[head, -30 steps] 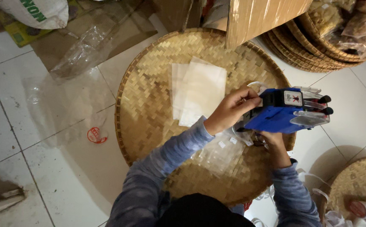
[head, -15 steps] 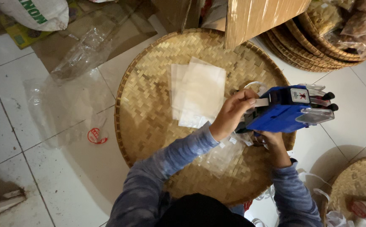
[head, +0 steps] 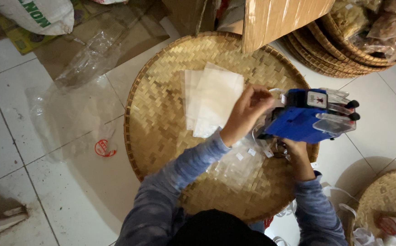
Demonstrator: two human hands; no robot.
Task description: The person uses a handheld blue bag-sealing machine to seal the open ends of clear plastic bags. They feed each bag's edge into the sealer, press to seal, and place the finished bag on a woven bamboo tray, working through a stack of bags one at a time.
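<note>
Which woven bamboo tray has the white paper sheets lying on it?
The large round tray under the hands; the stacked trays hold bagged food.

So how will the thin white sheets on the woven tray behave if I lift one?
The white sheets look thin and flat, so one would probably flop and weigh little. They overlap loosely on the woven tray, so neighbours may slide along.

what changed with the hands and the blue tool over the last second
The blue handheld label gun has edged slightly right. The left hand stayed at its rear end, fingers shifting a little at the paper strip. The right hand kept its grip from underneath. Nothing was picked up or let go. The round woven bamboo tray, the stack of pale paper sheets and the clear plastic bags stayed put.
</note>
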